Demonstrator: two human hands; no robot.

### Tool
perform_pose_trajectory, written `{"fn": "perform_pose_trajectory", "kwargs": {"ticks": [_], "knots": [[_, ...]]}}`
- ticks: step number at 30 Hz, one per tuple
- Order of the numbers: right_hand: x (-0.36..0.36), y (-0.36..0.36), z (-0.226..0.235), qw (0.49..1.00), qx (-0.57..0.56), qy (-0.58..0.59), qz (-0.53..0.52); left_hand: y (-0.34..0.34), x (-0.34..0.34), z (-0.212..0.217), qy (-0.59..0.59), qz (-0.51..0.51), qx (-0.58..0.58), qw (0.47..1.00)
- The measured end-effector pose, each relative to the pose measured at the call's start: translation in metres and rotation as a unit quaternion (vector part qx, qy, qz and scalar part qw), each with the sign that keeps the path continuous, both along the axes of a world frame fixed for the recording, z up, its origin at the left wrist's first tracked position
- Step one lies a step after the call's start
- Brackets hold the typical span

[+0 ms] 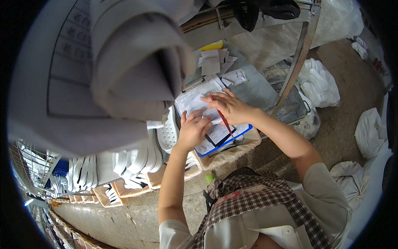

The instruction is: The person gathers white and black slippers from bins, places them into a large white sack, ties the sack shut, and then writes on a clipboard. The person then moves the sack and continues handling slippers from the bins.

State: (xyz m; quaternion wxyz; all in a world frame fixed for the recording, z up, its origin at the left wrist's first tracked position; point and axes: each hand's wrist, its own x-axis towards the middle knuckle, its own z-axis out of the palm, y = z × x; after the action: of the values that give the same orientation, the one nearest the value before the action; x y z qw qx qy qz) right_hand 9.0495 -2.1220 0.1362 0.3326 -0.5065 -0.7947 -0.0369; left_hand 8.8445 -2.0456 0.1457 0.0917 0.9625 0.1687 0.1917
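Observation:
My right hand [230,108] is closed around a red pen [223,118], its shaft slanting down toward my body. Its fingertips are at a loose white sheet of paper [195,102] on top of a paper stack. Opposite it, my left hand [193,129] has its fingers bent and pinched at the near side of that sheet, partly hiding it. Underneath lies a blue clipboard [244,132] with printed forms [219,132]. A black-edged card sits among them near my right wrist. The clipboard rests partly on a grey tabletop [257,89].
A large grey curled piece [137,62] hangs close at upper left, blocking much of the view. White perforated shoes [168,130] line the shelf at left, above cloth-lined bins [155,176]. Paper slips [210,62] lie beyond the clipboard. A metal post [296,62] and white bags [318,83] stand right.

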Motion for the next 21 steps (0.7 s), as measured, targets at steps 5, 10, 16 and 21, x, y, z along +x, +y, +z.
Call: {"fn": "perform_pose_trajectory", "kwargs": {"ticks": [5, 10, 16, 21], "knots": [[0.004, 0.01, 0.009, 0.992, -0.056, 0.099, 0.049, 0.009, 0.005, 0.002, -0.016, 0.015, -0.046, 0.999], [0.008, 0.01, 0.004, 0.981, -0.091, 0.169, 0.04, 0.007, -0.005, -0.004, -0.062, 0.036, -0.236, 0.969], [0.008, -0.009, -0.015, 0.978, -0.087, 0.19, -0.012, -0.007, -0.006, -0.031, 0.038, 0.172, -0.072, 0.982], [0.004, -0.019, -0.038, 0.963, -0.114, 0.234, -0.073, -0.007, 0.001, -0.048, 0.034, 0.223, -0.14, 0.964]]}}
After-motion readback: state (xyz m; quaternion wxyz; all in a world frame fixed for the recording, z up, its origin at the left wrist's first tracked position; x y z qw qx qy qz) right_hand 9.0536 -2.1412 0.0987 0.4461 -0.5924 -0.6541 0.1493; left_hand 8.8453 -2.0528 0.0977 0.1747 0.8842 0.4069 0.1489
